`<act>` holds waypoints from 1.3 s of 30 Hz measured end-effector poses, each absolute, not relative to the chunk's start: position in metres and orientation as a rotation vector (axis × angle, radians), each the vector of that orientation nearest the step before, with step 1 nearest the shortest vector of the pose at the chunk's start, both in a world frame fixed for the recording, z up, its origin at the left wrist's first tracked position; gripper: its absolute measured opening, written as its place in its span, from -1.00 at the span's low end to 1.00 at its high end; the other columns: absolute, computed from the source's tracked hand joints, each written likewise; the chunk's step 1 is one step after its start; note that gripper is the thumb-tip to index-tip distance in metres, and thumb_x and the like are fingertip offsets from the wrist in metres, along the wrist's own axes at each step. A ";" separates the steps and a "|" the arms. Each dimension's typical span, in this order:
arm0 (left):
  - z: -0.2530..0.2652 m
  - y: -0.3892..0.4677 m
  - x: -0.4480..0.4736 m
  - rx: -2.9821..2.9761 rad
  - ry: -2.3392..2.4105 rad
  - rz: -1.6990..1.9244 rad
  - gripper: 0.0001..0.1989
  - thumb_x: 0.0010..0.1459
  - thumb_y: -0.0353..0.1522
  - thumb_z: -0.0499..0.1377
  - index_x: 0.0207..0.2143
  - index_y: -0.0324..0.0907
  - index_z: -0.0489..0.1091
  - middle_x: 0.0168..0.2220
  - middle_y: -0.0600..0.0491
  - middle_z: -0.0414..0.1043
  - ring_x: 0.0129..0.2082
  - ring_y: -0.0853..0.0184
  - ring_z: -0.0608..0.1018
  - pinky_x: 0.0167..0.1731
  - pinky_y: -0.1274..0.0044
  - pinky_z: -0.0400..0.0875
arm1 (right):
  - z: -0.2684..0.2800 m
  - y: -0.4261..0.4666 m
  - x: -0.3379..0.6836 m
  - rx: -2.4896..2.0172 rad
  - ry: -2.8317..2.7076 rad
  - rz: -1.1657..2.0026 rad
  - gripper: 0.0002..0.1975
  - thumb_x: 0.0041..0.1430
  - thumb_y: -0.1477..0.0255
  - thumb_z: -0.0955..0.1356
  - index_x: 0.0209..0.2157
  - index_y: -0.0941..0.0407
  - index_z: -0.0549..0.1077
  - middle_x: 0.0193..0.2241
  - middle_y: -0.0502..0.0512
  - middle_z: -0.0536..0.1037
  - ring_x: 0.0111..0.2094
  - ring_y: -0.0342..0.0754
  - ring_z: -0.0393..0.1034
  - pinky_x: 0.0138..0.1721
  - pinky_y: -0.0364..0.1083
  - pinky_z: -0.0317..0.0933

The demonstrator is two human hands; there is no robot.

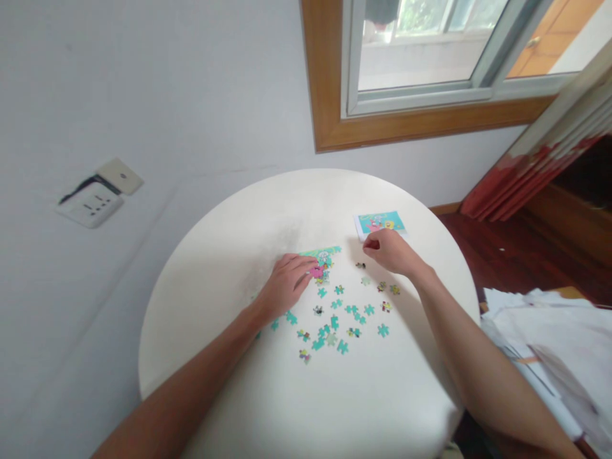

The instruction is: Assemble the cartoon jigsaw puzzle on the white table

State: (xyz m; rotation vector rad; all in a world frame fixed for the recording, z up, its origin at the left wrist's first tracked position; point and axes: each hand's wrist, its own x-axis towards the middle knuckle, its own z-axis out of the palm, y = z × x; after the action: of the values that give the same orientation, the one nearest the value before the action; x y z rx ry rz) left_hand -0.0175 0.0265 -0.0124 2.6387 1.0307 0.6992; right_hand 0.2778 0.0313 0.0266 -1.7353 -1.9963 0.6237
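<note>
My left hand (285, 284) lies flat with its fingers out over the left side of a partly joined jigsaw puzzle (323, 259), covering part of it. The joined section shows teal, pink and white artwork. Just below the picture card (378, 222), my right hand (387, 248) is raised with thumb and fingers pinched together. Whether a piece is between those fingertips is too small to tell. A dark puzzle piece (360, 265) lies beneath it on the table. Several loose teal puzzle pieces (342, 347) are scattered between my forearms, with a few multicoloured ones among them.
Everything lies on a round white table (229, 229) standing against the wall. A wall socket (93, 203) is at the left and a window (421, 57) at the back right. Papers (545, 331) are piled right of the table, below a red and white curtain (521, 172).
</note>
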 end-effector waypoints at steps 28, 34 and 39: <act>-0.019 0.031 -0.016 2.656 1.020 0.718 -0.72 0.35 -0.29 0.03 -0.01 -0.07 0.48 0.00 0.01 0.51 -0.01 0.23 0.44 0.05 0.27 0.27 | 0.005 -0.055 0.281 -2.123 -2.038 0.411 -0.82 0.09 0.38 0.43 -0.28 0.18 0.50 -0.26 0.22 0.53 -0.18 0.10 0.36 -0.25 -0.07 0.14; -0.022 0.024 -0.011 2.671 1.046 0.584 -0.67 0.35 -0.26 0.04 0.12 -0.04 0.38 0.14 0.03 0.41 0.10 0.19 0.36 0.11 0.23 0.20 | 0.007 -0.049 0.278 -2.003 -2.124 0.553 -0.95 0.12 0.51 0.38 -0.33 0.18 0.47 -0.26 0.20 0.49 -0.22 0.01 0.35 -0.24 -0.11 0.11; -0.017 0.020 -0.009 2.657 1.040 0.536 -0.65 0.35 -0.25 0.04 0.14 -0.03 0.35 0.17 0.03 0.38 0.13 0.19 0.33 0.13 0.24 0.19 | 0.008 -0.046 0.277 -2.010 -2.096 0.604 -0.83 0.08 0.45 0.42 -0.25 0.17 0.45 -0.27 0.19 0.49 -0.27 0.00 0.36 -0.29 -0.12 0.11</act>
State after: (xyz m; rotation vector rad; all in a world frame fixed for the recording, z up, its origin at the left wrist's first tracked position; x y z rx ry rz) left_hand -0.0088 0.0196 -0.0173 2.6572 1.0401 0.5360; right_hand 0.2772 -0.0456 0.0079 -2.0102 -2.0956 0.6042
